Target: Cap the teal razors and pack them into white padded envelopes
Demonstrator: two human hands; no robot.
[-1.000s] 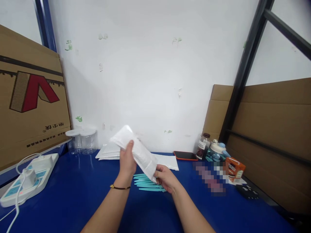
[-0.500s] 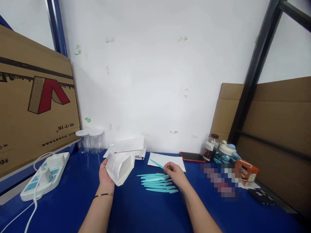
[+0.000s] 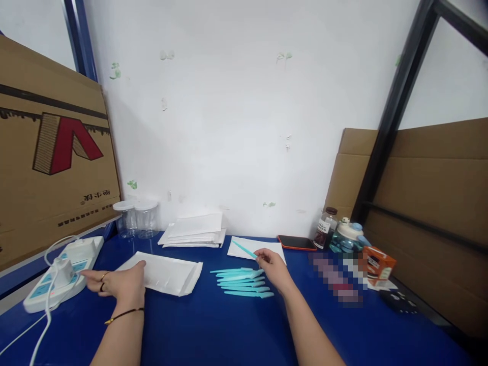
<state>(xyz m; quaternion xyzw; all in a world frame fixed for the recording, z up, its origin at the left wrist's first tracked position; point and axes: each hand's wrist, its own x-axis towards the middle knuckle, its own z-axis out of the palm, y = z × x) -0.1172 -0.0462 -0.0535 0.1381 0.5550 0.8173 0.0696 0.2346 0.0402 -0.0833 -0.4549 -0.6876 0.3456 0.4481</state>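
Observation:
My right hand (image 3: 270, 264) pinches a teal eyebrow razor (image 3: 244, 249), its thin end pointing up and left over a white envelope (image 3: 277, 250) that lies flat. Several more teal eyebrow razors (image 3: 244, 284) lie side by side on the blue table, just left of and below that hand. At the left, a white padded envelope (image 3: 168, 274) rests on the table with its end toward the razors. My left hand (image 3: 122, 279) is at the envelope's left end, fingers stretched out to the left and thumb over its edge; whether it touches is unclear.
White envelopes (image 3: 194, 231) are stacked by the wall, beside two clear jars (image 3: 147, 221). A power strip (image 3: 82, 269) with cables stands left. At right are a phone (image 3: 296, 243), a dark-capped bottle (image 3: 325, 229), a blue water bottle (image 3: 346, 239) and an orange box (image 3: 378, 265).
The padded envelope was upright with its mouth open in my left hand; now it lies on the table. My left hand has moved left and its fingers opened. My right hand still holds the razor.

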